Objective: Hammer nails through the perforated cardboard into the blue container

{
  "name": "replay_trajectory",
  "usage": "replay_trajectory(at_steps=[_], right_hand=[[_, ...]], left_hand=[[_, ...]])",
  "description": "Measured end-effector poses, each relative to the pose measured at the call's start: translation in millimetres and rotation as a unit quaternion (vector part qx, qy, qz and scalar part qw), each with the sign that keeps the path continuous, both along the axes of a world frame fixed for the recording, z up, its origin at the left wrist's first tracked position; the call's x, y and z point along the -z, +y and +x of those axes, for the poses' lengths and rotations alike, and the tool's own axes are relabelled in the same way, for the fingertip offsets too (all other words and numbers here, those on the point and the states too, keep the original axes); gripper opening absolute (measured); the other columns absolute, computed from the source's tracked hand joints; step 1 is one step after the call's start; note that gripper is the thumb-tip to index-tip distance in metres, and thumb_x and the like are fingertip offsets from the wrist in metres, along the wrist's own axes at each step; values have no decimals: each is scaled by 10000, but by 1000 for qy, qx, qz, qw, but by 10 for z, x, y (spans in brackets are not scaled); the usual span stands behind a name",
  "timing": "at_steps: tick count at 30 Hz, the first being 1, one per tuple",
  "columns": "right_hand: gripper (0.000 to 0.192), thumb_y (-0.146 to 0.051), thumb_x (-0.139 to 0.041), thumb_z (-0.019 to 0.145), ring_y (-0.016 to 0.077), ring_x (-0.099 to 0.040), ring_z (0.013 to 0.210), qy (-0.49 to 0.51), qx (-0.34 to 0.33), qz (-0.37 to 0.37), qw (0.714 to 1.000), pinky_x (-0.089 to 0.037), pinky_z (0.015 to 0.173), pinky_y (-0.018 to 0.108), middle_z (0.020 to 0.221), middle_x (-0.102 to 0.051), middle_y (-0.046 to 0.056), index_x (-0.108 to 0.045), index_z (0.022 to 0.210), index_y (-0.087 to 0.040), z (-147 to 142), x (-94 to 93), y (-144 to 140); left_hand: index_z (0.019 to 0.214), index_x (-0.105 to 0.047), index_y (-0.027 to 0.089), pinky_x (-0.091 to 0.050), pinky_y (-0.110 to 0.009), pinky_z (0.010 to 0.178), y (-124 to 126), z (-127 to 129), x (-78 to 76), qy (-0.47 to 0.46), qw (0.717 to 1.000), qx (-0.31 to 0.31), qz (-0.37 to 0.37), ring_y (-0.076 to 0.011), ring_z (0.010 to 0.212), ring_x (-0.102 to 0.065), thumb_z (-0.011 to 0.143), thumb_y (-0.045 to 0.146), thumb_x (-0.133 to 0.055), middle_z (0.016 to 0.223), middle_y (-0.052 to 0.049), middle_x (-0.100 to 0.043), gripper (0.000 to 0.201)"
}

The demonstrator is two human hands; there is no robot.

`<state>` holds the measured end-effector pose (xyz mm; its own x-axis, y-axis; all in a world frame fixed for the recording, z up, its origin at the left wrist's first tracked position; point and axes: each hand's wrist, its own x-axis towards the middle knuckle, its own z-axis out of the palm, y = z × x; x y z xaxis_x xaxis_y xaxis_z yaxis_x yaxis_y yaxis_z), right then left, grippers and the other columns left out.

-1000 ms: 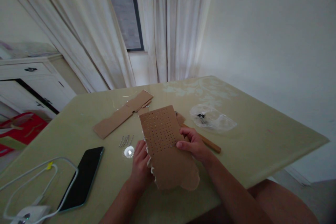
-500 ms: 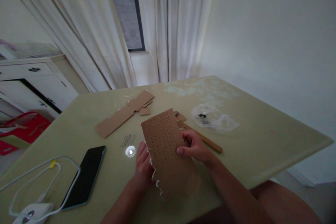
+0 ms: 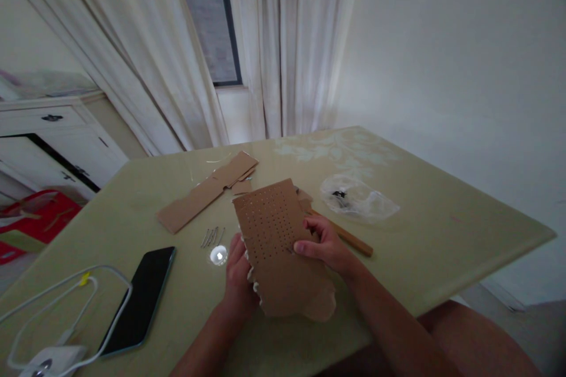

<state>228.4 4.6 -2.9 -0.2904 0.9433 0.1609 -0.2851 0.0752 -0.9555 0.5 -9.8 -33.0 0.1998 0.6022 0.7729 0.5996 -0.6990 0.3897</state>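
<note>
A brown piece of cardboard [image 3: 287,283], punched with rows of small holes in its upper part, is held tilted above the table's near side. Its left edge is torn and frayed pale; the lower right corner is ragged. My left hand [image 3: 239,274] grips that torn edge, its fingers partly hidden behind the sheet. My right hand [image 3: 327,247] is closed at the right edge, thumb on the front face just below the holes. A small dark mark shows by the thumb tip, too small to make out. Several nails [image 3: 213,237] lie left of the cardboard beside a round, shiny, clear disc [image 3: 219,255].
Behind the cardboard lie a wooden handle [image 3: 354,240] and cardboard scraps [image 3: 304,195]. A long cardboard strip [image 3: 203,197] is at the back left, a clear plastic bag [image 3: 371,203] at the right. A phone [image 3: 141,297] and white cable [image 3: 95,268] occupy the left front.
The cardboard has tipped slightly, its lower end now showing more sharply. My right thumb has shifted a little left on it, and both hands keep their hold.
</note>
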Motion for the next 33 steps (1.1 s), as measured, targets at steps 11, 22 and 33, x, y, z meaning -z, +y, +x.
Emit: replay_trajectory(at_steps=[11,22,33], right_hand=[[438,-553,-977,713,216,-619,837,-103,131,76,983,-520,759,322,903,-685,15,-687,830,-248,2,74,28],[402,-564,-898,798,199,-523,779,-181,107,155,965,-422,730,317,817,-601,-12,-656,852,-247,0,12,23],[407,-544,-867,847,178,-489,728,-170,54,151,972,-395,693,305,773,-549,-29,-600,801,-241,-19,-29,9]], left_hand=[[1321,-725,181,-550,-379,945,-69,-36,-277,-3,987,-8,163,-226,1044,-718,970,17,-674,1155,-105,-789,391],[1133,-759,200,-585,-380,981,-106,98,-223,-6,993,42,110,-209,1036,-721,1016,77,-697,1085,-63,-817,181],[1053,-724,215,-596,-494,1034,-79,68,-168,-20,987,77,141,-220,1031,-774,1002,68,-694,987,-41,-808,158]])
